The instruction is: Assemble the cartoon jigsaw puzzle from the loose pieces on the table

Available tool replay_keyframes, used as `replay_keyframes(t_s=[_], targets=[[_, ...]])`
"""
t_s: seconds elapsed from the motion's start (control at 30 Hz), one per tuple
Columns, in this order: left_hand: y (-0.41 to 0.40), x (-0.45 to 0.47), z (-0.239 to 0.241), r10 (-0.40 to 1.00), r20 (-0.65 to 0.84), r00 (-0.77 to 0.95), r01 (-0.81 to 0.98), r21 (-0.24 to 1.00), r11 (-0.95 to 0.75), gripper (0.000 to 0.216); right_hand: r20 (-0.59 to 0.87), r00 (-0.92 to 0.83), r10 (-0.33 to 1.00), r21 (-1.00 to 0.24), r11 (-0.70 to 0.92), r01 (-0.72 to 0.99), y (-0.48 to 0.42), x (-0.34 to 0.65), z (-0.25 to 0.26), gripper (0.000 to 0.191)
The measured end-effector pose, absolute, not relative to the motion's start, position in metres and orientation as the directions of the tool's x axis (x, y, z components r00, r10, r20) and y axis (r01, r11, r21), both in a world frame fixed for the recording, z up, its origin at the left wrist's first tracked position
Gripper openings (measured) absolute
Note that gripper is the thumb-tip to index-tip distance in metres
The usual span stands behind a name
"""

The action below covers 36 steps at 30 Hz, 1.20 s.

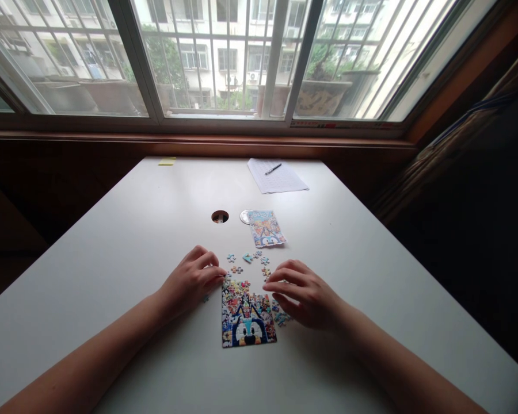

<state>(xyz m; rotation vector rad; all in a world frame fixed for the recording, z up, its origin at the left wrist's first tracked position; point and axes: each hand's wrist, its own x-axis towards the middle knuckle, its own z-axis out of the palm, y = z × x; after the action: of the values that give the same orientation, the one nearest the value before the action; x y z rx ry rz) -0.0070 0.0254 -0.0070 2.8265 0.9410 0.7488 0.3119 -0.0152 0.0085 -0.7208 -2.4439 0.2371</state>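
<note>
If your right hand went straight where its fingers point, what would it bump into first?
Probably the partly built jigsaw puzzle, at its unfinished top edge. How high the right hand is looks unclear, so it might pass over.

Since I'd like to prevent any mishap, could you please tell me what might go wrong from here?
The left hand is close beside the upper-left edge of the partly assembled puzzle, so a nudge might shift its pieces. Some loose pieces lie right by the right hand and could get brushed aside. Any piece pushed far enough might drop into the round table hole.
</note>
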Motion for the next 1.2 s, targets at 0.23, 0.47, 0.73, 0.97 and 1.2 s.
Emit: replay_keyframes(t_s=[0.23,0.47,0.73,0.97,1.2], targets=[[0.023,-0.004,-0.001,0.514,0.42,0.748,0.525,0.099,-0.845,0.014,0.361,-0.795,0.487,-0.254,0.872,0.418,-0.026,0.304,0.021,0.038],[0.022,-0.005,0.0,0.535,0.422,0.732,0.514,0.175,-0.84,0.015,0.189,-0.866,0.463,-0.264,0.873,0.41,-0.035,0.294,0.029,0.048],[0.02,-0.003,0.0,0.537,0.433,0.724,0.507,0.194,-0.84,0.014,0.107,-0.881,0.461,-0.294,0.861,0.415,-0.034,0.291,0.025,0.052],[0.017,-0.001,0.002,0.555,0.42,0.719,0.529,0.188,-0.828,0.015,0.08,-0.883,0.462,-0.3,0.856,0.42,-0.032,0.291,0.023,0.054],[0.018,-0.003,0.001,0.551,0.427,0.717,0.528,0.183,-0.829,0.015,0.108,-0.883,0.456,-0.303,0.861,0.408,-0.032,0.292,0.022,0.054]])
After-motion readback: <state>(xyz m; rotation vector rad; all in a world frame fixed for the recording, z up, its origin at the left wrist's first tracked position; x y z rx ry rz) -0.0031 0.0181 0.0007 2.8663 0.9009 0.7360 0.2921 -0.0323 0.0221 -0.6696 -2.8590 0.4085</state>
